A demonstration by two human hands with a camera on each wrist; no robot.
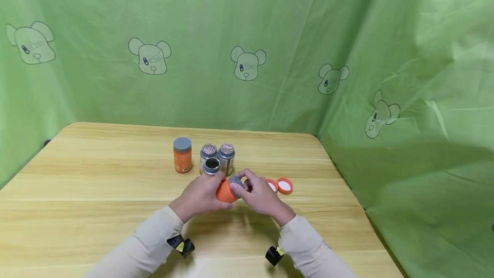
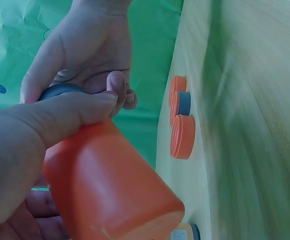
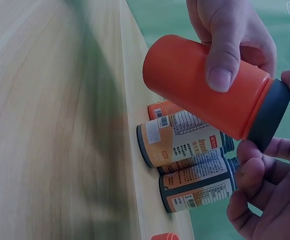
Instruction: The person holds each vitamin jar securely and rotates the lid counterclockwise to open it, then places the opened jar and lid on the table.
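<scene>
My left hand (image 1: 202, 195) grips an orange bottle (image 3: 200, 87) round its body and holds it tilted above the table. The bottle's dark grey cap (image 3: 270, 115) is pinched between the thumb and fingers of my right hand (image 1: 262, 192). In the right wrist view the cap sits on the bottle's neck. Just beyond my left hand stands an uncapped grey-necked jar (image 1: 212, 167) with a dark inside. Behind it are two more lidless jars, the left one (image 1: 209, 151) and the right one (image 1: 226, 153), both with silvery seals on top.
Another orange bottle with a grey cap (image 1: 182, 155) stands upright to the left of the jars. On the wooden table (image 1: 115, 183), right of my right hand, lie orange lids (image 1: 284, 185) and a blue-grey lid (image 2: 184, 103). Green curtains (image 1: 270, 20) hang behind and at the right.
</scene>
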